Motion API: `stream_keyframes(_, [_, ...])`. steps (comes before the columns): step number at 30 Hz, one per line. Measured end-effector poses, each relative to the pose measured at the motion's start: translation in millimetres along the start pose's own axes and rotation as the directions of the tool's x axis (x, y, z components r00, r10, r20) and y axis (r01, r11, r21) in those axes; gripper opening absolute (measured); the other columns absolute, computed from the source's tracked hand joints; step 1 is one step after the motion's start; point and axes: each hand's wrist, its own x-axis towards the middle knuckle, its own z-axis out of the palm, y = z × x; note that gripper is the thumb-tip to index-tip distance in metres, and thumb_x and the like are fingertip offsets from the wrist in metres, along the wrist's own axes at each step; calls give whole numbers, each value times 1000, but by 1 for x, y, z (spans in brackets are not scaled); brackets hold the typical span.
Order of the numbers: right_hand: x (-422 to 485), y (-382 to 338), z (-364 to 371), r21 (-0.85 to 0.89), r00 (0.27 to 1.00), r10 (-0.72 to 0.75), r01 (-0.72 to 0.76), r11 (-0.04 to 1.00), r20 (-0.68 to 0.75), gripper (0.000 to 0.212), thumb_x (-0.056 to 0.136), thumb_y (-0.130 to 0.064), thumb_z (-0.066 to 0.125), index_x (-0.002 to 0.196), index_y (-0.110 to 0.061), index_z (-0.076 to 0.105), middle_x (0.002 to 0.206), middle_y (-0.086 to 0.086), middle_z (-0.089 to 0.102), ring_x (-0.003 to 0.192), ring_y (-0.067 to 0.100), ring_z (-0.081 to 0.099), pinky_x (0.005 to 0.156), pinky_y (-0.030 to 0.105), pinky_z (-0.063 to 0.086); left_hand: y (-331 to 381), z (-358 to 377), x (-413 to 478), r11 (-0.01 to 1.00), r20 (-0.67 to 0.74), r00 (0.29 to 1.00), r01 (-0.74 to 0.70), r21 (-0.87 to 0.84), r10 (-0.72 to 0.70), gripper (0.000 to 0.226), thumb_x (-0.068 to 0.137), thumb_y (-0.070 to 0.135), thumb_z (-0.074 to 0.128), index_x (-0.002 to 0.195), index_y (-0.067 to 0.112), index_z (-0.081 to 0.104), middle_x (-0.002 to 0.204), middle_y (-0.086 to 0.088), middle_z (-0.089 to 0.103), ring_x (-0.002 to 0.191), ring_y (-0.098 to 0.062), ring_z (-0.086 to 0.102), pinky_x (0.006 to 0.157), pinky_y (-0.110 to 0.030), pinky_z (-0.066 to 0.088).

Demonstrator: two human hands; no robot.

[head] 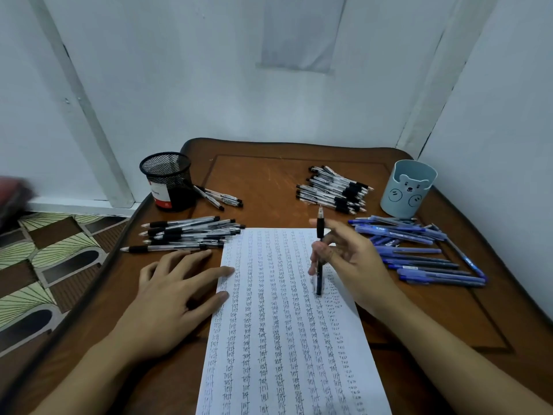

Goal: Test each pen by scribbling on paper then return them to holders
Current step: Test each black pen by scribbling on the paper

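Note:
A white sheet of paper (pixel 278 339) covered in columns of the word "test" lies on the wooden table (pixel 269 181). My right hand (pixel 353 259) pinches a black pen (pixel 320 250) upright over the sheet's upper right part, tip pointing away from me. My left hand (pixel 176 292) lies flat, fingers spread, with fingertips pressing on the paper's left edge. A black mesh holder (pixel 167 181) stands at the back left and a light blue bear holder (pixel 408 188) at the back right.
Piles of black pens lie left of the paper (pixel 185 233), beside the mesh holder (pixel 220 199) and at the back centre (pixel 335 190). Several blue pens (pixel 419 253) are spread at the right. White walls close in behind and at the right; patterned floor shows left.

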Motion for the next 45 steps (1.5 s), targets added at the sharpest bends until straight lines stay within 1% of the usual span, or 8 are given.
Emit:
stream_keyframes(7, [-3, -8, -14, 18, 997, -20, 22, 1000, -68, 48, 95, -20, 62, 131, -45, 42, 94, 13, 73, 79, 30, 75, 76, 39, 63, -1, 0, 0, 1000, -3, 1000, -3, -4, 3, 57, 83, 91, 9, 136, 77, 26, 159, 29, 21, 150, -8, 10, 119, -48, 12])
stream_keyframes(11, [-6, -15, -17, 205, 990, 133, -119, 971, -53, 27, 103, -8, 50, 126, -14, 63, 103, 12, 74, 94, 29, 75, 77, 41, 62, -1, 0, -1, 1000, -1, 1000, -1, -16, 1, 53, 82, 91, 9, 132, 81, 23, 158, 31, 18, 151, -8, 8, 119, -47, 9])
stream_keyframes(16, [-11, -17, -19, 560, 912, 361, -406, 723, 195, 40, 92, -19, 63, 128, -4, 53, 120, 13, 73, 100, 31, 73, 75, 36, 60, 0, 0, -1, 1000, -13, 1000, -8, -13, 8, 52, 83, 91, 11, 133, 80, 25, 159, 29, 21, 151, -10, 10, 118, -47, 10])
stream_keyframes(19, [-14, -13, -21, 520, 890, 392, -456, 723, 235, 40, 80, -38, 78, 96, -9, 55, 75, 14, 62, 65, 23, 57, 59, 30, 47, -1, 1, -1, 1000, -11, 1000, -5, -1, 5, 53, 83, 90, 9, 133, 80, 23, 159, 29, 20, 150, -9, 9, 118, -46, 10])
stream_keyframes(22, [-15, -11, -27, 334, 860, 403, -497, 801, 313, 48, 96, -55, 49, 92, -8, 58, 71, 15, 51, 63, 24, 46, 58, 32, 42, 0, 1, -1, 1000, 1, 1000, -3, 3, 3, 54, 82, 90, 7, 133, 81, 22, 160, 28, 18, 150, -8, 7, 118, -45, 8])
stream_keyframes(25, [-18, -7, -29, 269, 860, 364, -468, 842, 358, 44, 106, -44, 37, 109, -7, 60, 89, 23, 58, 71, 34, 53, 59, 38, 47, 0, 0, 0, 1000, 4, 1000, -2, 8, 2, 53, 82, 90, 6, 132, 81, 21, 161, 27, 19, 150, -9, 8, 118, -46, 9])
stream_keyframes(33, [-23, -1, -41, 36, 945, 161, -178, 983, 283, 17, 85, 15, 66, 76, 1, 61, 84, 19, 67, 72, 30, 66, 63, 35, 54, 1, 1, 0, 1000, -9, 1000, -9, 7, 9, 54, 84, 89, 11, 134, 78, 26, 161, 24, 24, 149, -12, 13, 117, -47, 11])
stream_keyframes(45, [-28, 14, -46, -110, 938, 150, -122, 986, 313, 23, 76, 10, 81, 70, -5, 66, 71, 3, 67, 61, 8, 60, 58, 21, 44, 2, 0, 0, 1000, 7, 1000, -4, 17, 4, 55, 84, 89, 11, 136, 77, 24, 161, 25, 21, 149, -11, 11, 117, -47, 11])
